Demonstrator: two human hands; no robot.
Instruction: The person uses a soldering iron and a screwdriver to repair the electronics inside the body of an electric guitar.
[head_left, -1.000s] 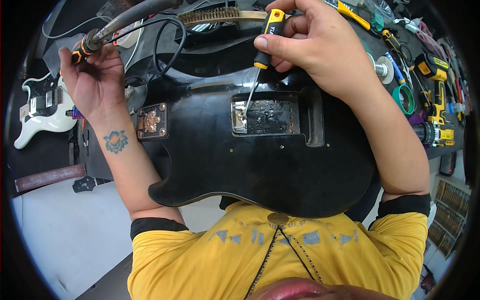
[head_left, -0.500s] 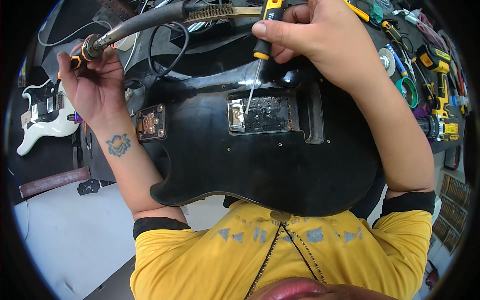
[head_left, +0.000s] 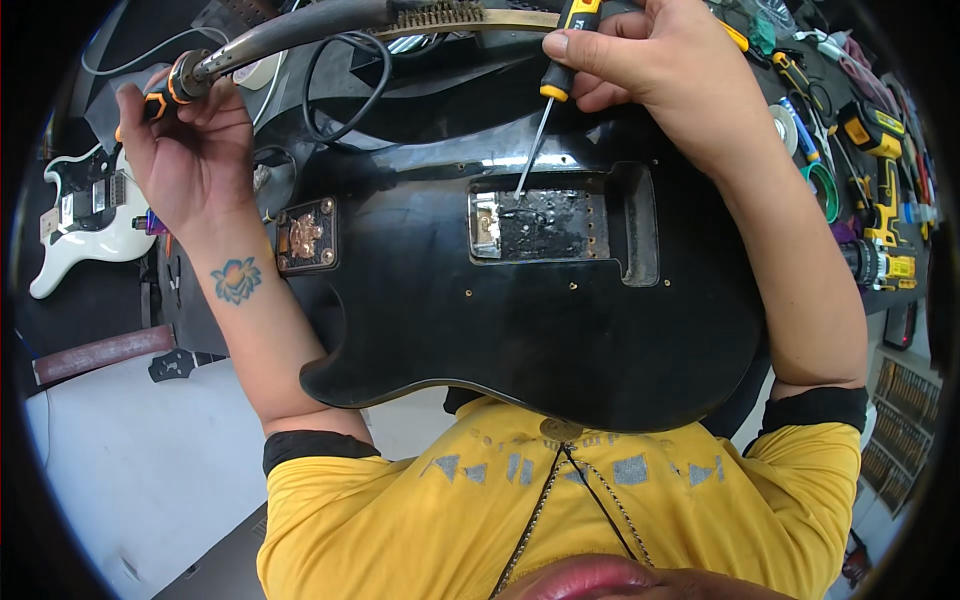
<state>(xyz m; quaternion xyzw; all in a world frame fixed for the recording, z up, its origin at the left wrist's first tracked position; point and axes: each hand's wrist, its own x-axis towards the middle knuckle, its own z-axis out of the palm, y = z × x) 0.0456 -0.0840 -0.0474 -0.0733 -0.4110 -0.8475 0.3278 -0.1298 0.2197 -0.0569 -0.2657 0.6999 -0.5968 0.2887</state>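
Note:
A glossy black electric guitar body [head_left: 520, 335] lies back side up before me, its rectangular cavity [head_left: 560, 225] and the neck-joint plate recess [head_left: 308, 236] facing upward. My right hand [head_left: 640, 55] is closed around a yellow-and-black screwdriver [head_left: 562, 75]. The screwdriver's thin shaft slants down, its tip at the far edge of the cavity near the bright metal piece [head_left: 486, 227]. My left hand [head_left: 200, 145], raised beyond the left end of the body, grips the orange-and-black handle of a soldering iron [head_left: 250, 45]. The iron's dark barrel points up and right, above the guitar.
A wire brush [head_left: 490, 17] and a black cable loop [head_left: 350, 90] lie beyond the body. At left is a white guitar body [head_left: 90, 220]. A yellow cordless drill [head_left: 885, 190], a green tape roll [head_left: 820, 190] and several hand tools crowd the right side.
My right hand and the screwdriver have moved right and slightly up, shifting the tip toward the cavity's far edge. The soldering iron has shifted slightly right in my left hand.

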